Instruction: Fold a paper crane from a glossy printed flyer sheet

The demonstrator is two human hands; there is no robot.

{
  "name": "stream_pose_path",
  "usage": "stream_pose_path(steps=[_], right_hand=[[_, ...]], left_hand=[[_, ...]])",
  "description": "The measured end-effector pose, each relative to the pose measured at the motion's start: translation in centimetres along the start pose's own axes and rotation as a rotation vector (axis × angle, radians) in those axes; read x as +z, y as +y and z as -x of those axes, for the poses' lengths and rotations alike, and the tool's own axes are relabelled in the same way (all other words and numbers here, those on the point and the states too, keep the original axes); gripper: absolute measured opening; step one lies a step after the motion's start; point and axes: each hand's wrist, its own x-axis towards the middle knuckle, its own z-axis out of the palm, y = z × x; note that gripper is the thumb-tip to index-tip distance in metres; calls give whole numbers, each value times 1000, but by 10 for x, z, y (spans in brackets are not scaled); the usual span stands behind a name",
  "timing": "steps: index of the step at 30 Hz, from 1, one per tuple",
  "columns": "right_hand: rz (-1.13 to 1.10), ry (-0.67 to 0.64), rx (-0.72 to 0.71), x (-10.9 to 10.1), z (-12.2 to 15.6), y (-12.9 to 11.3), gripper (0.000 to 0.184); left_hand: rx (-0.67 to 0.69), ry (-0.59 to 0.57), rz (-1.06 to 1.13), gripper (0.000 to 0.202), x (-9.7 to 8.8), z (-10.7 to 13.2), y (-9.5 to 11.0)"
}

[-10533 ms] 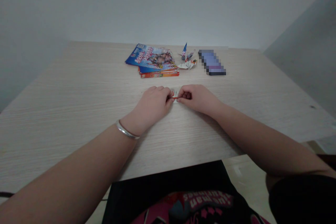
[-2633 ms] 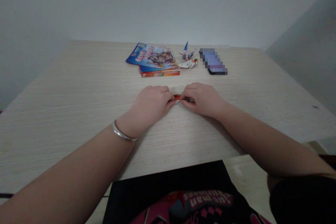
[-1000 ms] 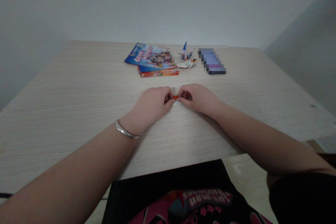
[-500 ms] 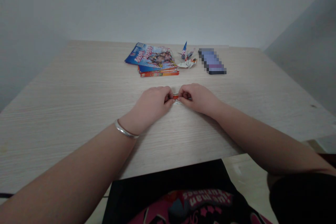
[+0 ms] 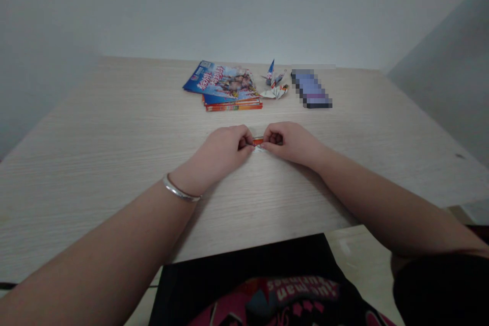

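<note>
A small folded piece of printed paper, red and white, lies at the middle of the light wooden table. My left hand, with a silver bracelet on its wrist, pinches the paper's left end with curled fingers. My right hand pinches its right end, fingers closed. Both hands rest on the tabletop and hide most of the paper.
At the back of the table lies a stack of colourful printed sheets. A finished paper crane stands to its right, and a blurred dark phone-like object lies beyond that. The table's front edge is close to my lap.
The paper between my fingers has become narrower since the earliest frame. Over the last second the hands have barely moved, still pinching the paper.
</note>
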Motion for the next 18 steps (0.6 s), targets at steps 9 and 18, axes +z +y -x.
stream_pose_path(steps=[9, 18], right_hand=[[10, 5, -10, 1, -1, 3, 14], [-2, 5, -50, 1, 0, 4, 9]], left_hand=[[21, 31, 33, 3, 2, 1, -5], [47, 64, 26, 8, 2, -2, -6]])
